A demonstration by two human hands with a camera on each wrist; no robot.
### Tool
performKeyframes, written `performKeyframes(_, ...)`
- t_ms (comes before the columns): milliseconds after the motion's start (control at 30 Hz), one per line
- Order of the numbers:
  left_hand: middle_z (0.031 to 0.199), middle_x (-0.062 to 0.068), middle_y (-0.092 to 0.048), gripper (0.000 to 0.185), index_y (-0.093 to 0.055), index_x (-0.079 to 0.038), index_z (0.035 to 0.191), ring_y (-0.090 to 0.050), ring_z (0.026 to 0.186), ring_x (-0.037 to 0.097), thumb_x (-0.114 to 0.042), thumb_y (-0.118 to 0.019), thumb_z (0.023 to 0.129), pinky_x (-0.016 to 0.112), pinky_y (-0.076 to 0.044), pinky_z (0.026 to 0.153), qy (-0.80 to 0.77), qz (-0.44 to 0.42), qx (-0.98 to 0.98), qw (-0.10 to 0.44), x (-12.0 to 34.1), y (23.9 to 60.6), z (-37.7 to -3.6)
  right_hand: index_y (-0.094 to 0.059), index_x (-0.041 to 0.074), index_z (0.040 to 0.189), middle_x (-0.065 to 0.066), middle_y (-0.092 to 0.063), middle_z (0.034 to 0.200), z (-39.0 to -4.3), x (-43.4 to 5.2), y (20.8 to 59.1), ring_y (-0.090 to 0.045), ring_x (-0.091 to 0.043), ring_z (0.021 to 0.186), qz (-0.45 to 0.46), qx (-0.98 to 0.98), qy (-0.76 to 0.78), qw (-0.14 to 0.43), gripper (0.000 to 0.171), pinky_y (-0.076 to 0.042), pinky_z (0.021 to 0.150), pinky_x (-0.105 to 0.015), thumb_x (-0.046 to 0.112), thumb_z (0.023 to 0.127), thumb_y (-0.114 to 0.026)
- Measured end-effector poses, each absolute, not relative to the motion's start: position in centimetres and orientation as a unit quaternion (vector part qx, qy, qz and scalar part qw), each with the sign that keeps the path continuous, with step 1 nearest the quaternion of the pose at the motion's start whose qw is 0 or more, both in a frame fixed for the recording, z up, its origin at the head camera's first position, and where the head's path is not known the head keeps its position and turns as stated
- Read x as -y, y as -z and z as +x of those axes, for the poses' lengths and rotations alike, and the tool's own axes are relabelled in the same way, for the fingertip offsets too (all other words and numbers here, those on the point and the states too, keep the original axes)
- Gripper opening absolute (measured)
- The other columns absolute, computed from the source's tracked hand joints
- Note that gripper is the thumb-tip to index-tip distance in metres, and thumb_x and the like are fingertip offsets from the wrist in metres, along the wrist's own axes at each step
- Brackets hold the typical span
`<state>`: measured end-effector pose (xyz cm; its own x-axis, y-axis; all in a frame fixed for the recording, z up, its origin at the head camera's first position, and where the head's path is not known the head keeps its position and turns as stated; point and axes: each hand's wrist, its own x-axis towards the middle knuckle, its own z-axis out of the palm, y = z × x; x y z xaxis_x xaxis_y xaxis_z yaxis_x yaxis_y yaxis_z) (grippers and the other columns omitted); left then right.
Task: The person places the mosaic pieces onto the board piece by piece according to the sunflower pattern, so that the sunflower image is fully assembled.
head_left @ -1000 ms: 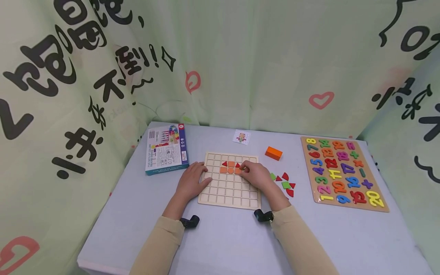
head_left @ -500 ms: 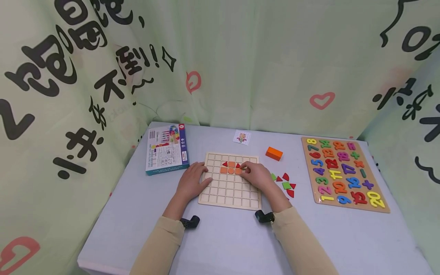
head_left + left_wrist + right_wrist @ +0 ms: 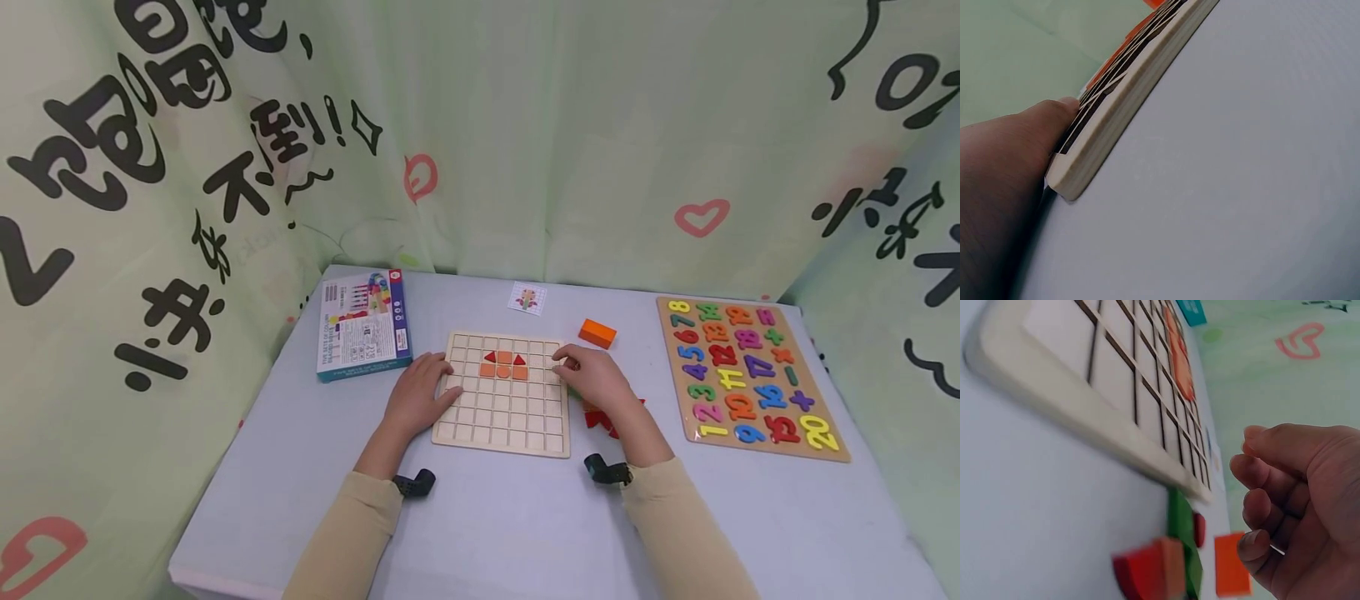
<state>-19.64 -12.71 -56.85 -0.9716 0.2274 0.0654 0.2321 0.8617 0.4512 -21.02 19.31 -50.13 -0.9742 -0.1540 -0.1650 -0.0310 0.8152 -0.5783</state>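
Note:
A wooden grid board (image 3: pixel 498 421) lies on the table, with orange squares (image 3: pixel 505 357), an orange round piece (image 3: pixel 503 372) and two red triangles (image 3: pixel 519 360) in its upper middle cells. My left hand (image 3: pixel 416 396) rests along the board's left edge, its thumb on the rim in the left wrist view. At the right edge, my right hand (image 3: pixel 597 383) hovers with loosely bent fingers and nothing between them. Under and beside it lie loose red pieces (image 3: pixel 597 418) and green pieces (image 3: pixel 1180 519), partly hidden by the hand in the head view.
Behind the board is a small pattern card (image 3: pixel 527 298). An orange block (image 3: pixel 597 333) sits beyond my right hand. To the left lies a flat box (image 3: pixel 363 337); at right, a number puzzle board (image 3: pixel 738 417). Curtains enclose the table's back and sides.
My right hand has left the red triangle and orange square on the board and moved right, over the loose pieces. The left hand stays in place.

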Motion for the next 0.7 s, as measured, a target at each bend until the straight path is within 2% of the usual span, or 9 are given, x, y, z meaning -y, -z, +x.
performKeyframes(100,0.155,0.001,-0.043,0.043,-0.059,-0.020,0.122,-0.033,0.147,0.023,-0.052,-0.060,0.094,0.045,-0.029,0.122,0.233,-0.118,0.965,0.004,12.7,56.8,-19.7,-0.064,0.016,0.122,-0.008,-0.064,0.101,-20.9,-20.9,49.5,-0.055,-0.024,0.090,-0.028,-0.947,0.304,0.095,0.029,-0.051,0.068,-0.026,0.030,0.097,-0.063)
performKeyframes(367,0.155,0.001,-0.042,0.043,-0.058,-0.020,0.122,-0.032,0.148,0.023,-0.052,-0.060,0.094,0.044,-0.029,0.123,0.230,-0.119,0.966,-0.001,12.8,56.8,-19.7,-0.063,0.013,0.124,-0.011,-0.063,0.106,-21.0,-24.9,49.3,-0.056,-0.025,0.089,-0.020,-0.949,0.294,0.108,0.030,-0.053,0.068,-0.026,0.029,0.099,-0.060)
performKeyframes(700,0.156,0.000,-0.041,0.043,-0.058,-0.021,0.122,-0.032,0.148,0.023,-0.053,-0.059,0.094,0.045,-0.028,0.123,0.230,-0.118,0.966,-0.002,12.7,57.0,-19.7,-0.064,0.013,0.122,-0.009,-0.057,0.094,-20.6,-27.6,50.6,-0.053,-0.022,0.082,-0.015,-0.948,0.279,0.152,0.030,-0.050,0.064,-0.026,0.027,0.096,-0.065)
